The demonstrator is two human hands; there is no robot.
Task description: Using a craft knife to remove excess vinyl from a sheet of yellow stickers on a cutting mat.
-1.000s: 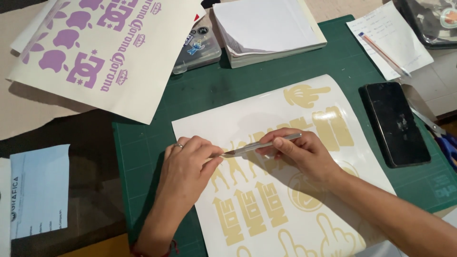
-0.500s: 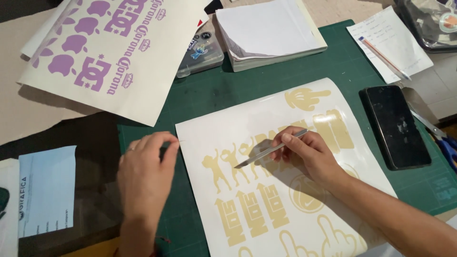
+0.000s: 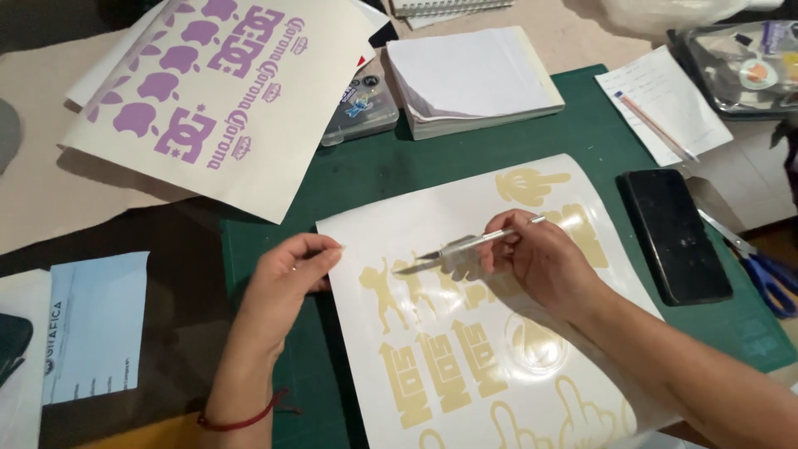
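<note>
The right hand (image 3: pixel 544 266), right of centre in the frame, held a slim metal craft knife (image 3: pixel 465 247) like a pen, its fingers (image 3: pixel 507 241) clenched around the handle and the blade tip pointing left, just over a row of cream figure shapes. Those shapes belonged to a cream vinyl sheet (image 3: pixel 490 333) that lay on a green cutting mat (image 3: pixel 349 179) on the desk (image 3: pixel 50 199), filling the lower centre of the frame.

The left hand (image 3: pixel 287 278), left of centre, sat at the sheet's upper left edge. Its fingers (image 3: pixel 326 249) were pinched nearly shut, seemingly on a tiny scrap of something pale, though the scrap was too small to tell for sure; the rest of the hand was curled loosely, touching the mat beside the sheet.

The main risk, as I judged it, was the blade: with the left hand off the sheet and only pinching at its margin, the backing was free to slide or lift on the mat, and a slip of the tip could tear a neighbouring figure or score through the liner. The sheet's right side curled upward, which would add to that. The left fingers also sat in the line the blade pointed along, so a sudden slip might reach them.

A purple vinyl sheet (image 3: pixel 216 91) lay in the upper left, a stack of white paper (image 3: pixel 474 79) at top centre, a dark phone (image 3: pixel 675 237) at the right, and blue-handled scissors (image 3: pixel 769 274) at the far right edge.
</note>
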